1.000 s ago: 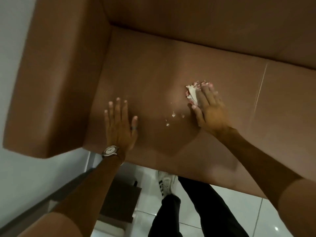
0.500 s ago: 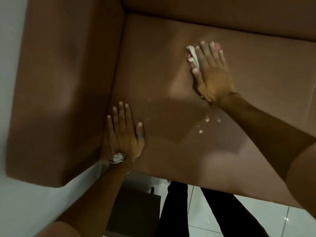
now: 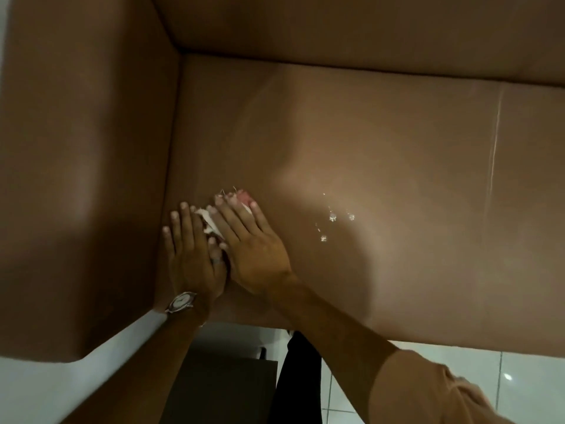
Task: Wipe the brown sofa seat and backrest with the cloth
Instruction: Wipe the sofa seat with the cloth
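Currently the cloth [image 3: 211, 224] lies on the seat [image 3: 382, 142] under the flat right hand [image 3: 255, 249], long axis along that hand, toward the backrest [image 3: 367, 26]. The left hand [image 3: 192, 255] lies flat alongside, touching it. The cloth has shifted left from mid-seat.

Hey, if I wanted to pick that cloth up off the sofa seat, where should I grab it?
Probably its crumpled white edge: the cloth bulges out between the left hand and the right hand. Pinch there from the armrest side; the rest lies pinned under the right hand.
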